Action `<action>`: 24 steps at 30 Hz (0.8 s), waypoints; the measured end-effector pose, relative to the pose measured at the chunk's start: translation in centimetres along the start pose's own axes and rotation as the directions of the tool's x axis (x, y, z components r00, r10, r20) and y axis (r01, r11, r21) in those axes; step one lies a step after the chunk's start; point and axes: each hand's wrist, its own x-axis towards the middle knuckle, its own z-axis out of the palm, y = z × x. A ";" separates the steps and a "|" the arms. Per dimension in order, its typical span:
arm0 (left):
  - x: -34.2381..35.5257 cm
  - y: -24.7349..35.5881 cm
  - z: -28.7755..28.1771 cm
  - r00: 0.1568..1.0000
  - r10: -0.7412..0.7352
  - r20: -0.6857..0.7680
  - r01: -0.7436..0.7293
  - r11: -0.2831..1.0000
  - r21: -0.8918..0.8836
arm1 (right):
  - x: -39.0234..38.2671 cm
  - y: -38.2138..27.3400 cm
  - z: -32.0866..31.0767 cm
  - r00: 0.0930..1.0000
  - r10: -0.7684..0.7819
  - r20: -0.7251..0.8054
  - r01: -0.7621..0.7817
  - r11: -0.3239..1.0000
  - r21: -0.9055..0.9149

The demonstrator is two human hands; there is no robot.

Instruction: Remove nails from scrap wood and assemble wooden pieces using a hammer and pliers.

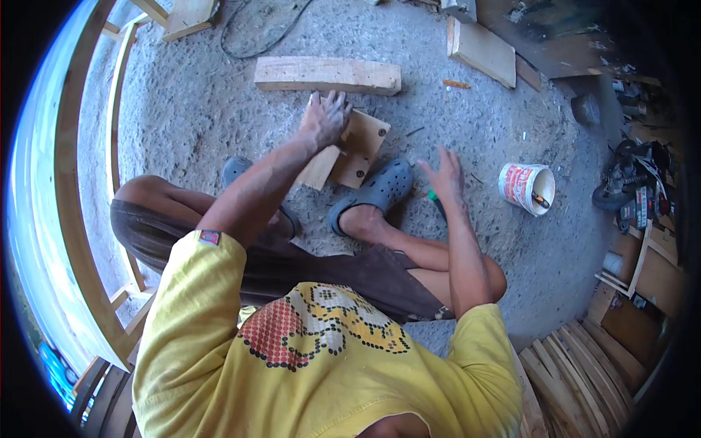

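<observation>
My left hand (pixel 326 117) grips the top of a small wooden piece (pixel 365 150) on the ground between my feet, its fingers curled. The piece has a flat board with dark round spots near two corners, beside a paler block (pixel 315 169). A long timber offcut (pixel 328 74) lies just beyond my left hand. My right hand (pixel 446 175) is open with fingers spread, right of my right grey clog (pixel 387 182), above a green-handled object (pixel 435 202) that is partly hidden by the hand and arm.
A white bucket (pixel 515 186) with a dark-handled item stands right. Power tools (pixel 631 190) and wood stacks (pixel 562 372) are at the right. A wooden frame (pixel 73 190) stands left. Boards (pixel 482 51), a dark cable (pixel 255 51) and a small orange item (pixel 456 84) lie ahead.
</observation>
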 end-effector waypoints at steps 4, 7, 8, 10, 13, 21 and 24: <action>-4.7 2.6 1.8 0.938 -0.265 -0.222 0.236 0.960 -0.150 | 2.4 -6.3 5.8 0.872 0.072 0.484 -0.251 0.915 0.317; -7.4 4.3 2.4 0.813 -0.416 -0.408 0.235 0.875 -0.424 | 3.2 -9.7 9.5 0.899 0.018 0.437 -0.357 0.607 0.710; -8.2 4.3 2.3 0.757 -0.417 -0.504 0.247 0.896 -0.370 | 3.2 -10.6 10.0 0.921 0.008 0.389 -0.329 0.550 0.768; -9.9 4.2 1.5 0.754 -0.528 -0.391 0.205 0.755 -0.623 | 3.4 -12.4 9.5 0.962 -0.011 0.273 -0.216 0.581 0.785; -13.7 2.3 -0.2 0.676 -0.673 -0.302 0.220 0.575 -0.788 | 5.4 -15.7 5.7 0.983 -0.096 0.156 -0.053 0.666 0.744; -22.6 -7.9 -5.3 0.410 -0.912 0.002 0.362 0.161 -0.918 | 13.9 -29.1 -5.2 0.424 -0.751 0.507 0.793 0.578 0.192; -24.1 -9.9 -5.2 0.277 -0.958 -0.077 0.340 0.173 -0.924 | 13.7 -33.9 -1.3 0.203 -0.596 0.777 0.862 0.485 0.146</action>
